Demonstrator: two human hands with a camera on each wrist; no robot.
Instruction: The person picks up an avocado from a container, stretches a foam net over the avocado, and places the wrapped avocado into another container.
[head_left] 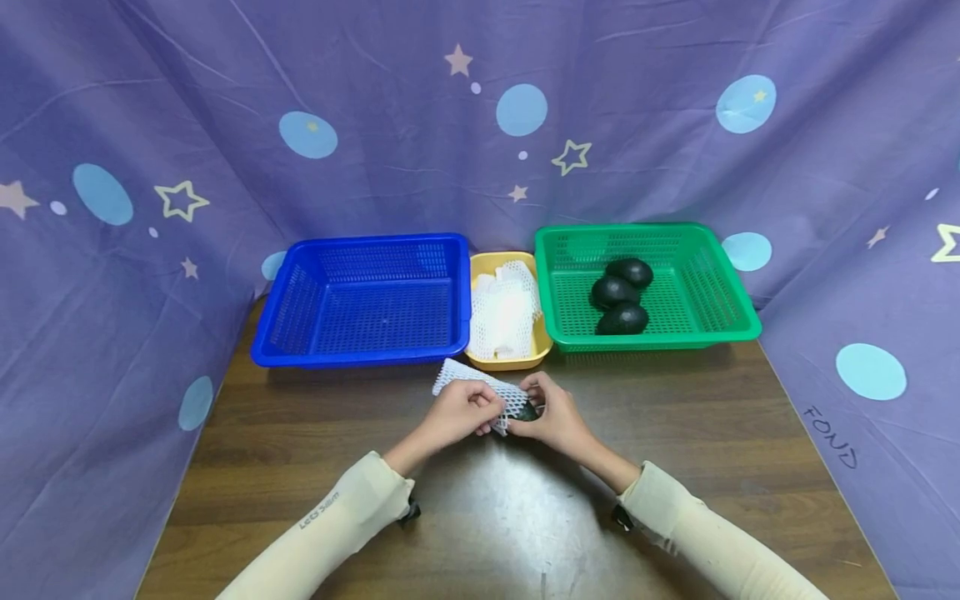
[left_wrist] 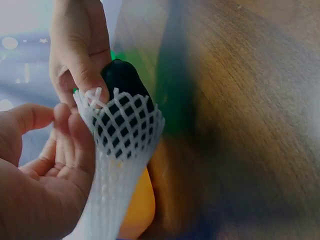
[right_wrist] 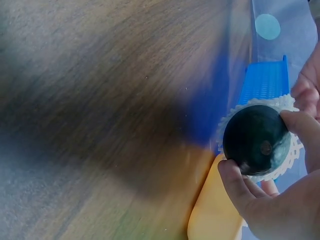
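Note:
My right hand (head_left: 557, 419) grips a dark green avocado (right_wrist: 254, 137) by its sides, thumb and fingers spread around its blunt end. The avocado's other end sits inside a white foam net sleeve (left_wrist: 127, 127), whose open rim circles it. At that rim, my left hand (head_left: 467, 408) pinches the mesh with thumb and fingertips curled. The sleeve's long unfilled part trails to the left in the head view. Both hands work close together above the table, just in front of a small yellow basket (head_left: 545, 354).
White foam net sleeves (head_left: 501, 312) lie piled in the yellow basket. To its left stands a blue basket (head_left: 360, 362) with nothing in it. On the right, a green basket (head_left: 652, 342) holds three avocados (head_left: 615, 293). A purple patterned curtain (head_left: 405, 167) hangs behind the wooden table (head_left: 300, 433).

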